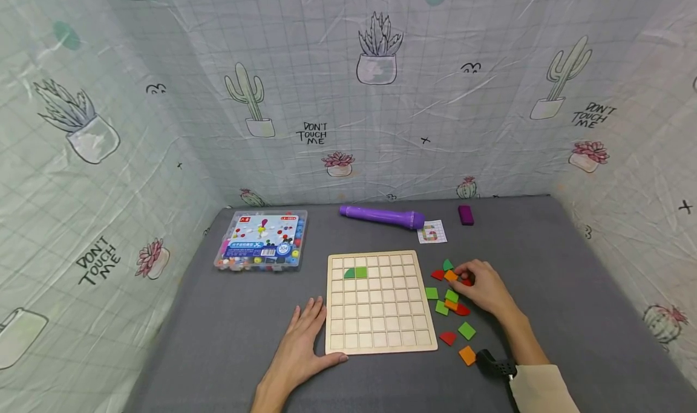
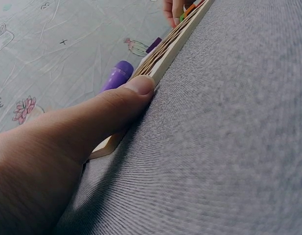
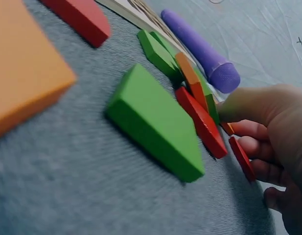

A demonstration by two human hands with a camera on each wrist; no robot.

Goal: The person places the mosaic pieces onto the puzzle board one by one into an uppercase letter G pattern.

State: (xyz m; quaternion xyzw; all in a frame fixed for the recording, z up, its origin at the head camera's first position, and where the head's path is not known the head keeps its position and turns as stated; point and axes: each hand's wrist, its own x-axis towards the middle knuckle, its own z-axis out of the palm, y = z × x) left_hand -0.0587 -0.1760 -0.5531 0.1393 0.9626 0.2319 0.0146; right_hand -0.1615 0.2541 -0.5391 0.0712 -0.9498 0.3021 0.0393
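A square wooden grid board [image 1: 385, 304] lies on the table, with a green quarter-round tile [image 1: 350, 274] and a green square tile [image 1: 361, 272] side by side in its upper left cells. My left hand [image 1: 298, 343] rests at the board's lower left corner, fingers spread along the left side; its thumb [image 2: 141, 84] touches the front edge. Among loose tiles right of the board, my right hand [image 1: 484, 287] pinches an orange square tile [image 1: 450, 276] between thumb and forefinger. A red tile [image 3: 242, 159] lies under its other fingers.
Several loose green, red and orange tiles [image 1: 466, 331] lie between board and right arm. Behind the board are a purple microphone-shaped stick [image 1: 381, 216], a small patterned card [image 1: 432, 232] and a dark purple block [image 1: 465, 215]. A clear box of colored beads [image 1: 261, 242] stands back left.
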